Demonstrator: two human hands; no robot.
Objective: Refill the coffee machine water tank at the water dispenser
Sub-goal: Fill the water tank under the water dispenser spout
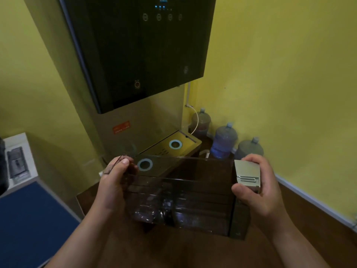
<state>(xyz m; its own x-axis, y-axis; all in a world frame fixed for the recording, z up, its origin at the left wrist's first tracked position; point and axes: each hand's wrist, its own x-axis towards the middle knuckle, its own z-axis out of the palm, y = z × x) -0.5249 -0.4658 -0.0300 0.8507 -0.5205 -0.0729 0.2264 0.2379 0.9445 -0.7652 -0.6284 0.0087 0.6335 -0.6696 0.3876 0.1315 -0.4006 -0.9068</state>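
I hold a dark, see-through water tank level in front of me with both hands. My left hand grips its left end, thumb over the top rim. My right hand clasps its right end around a silver handle piece. The tank looks nearly empty, with a few droplets low inside. Just beyond it stands the water dispenser, black-fronted with lit touch buttons. Its yellow drip tray has two blue rings; the left ring shows through the tank's wall.
Three large water bottles stand on the floor in the corner right of the dispenser. Yellow walls close in behind and to the right. A white counter with a blue front is at my left. The floor is brown.
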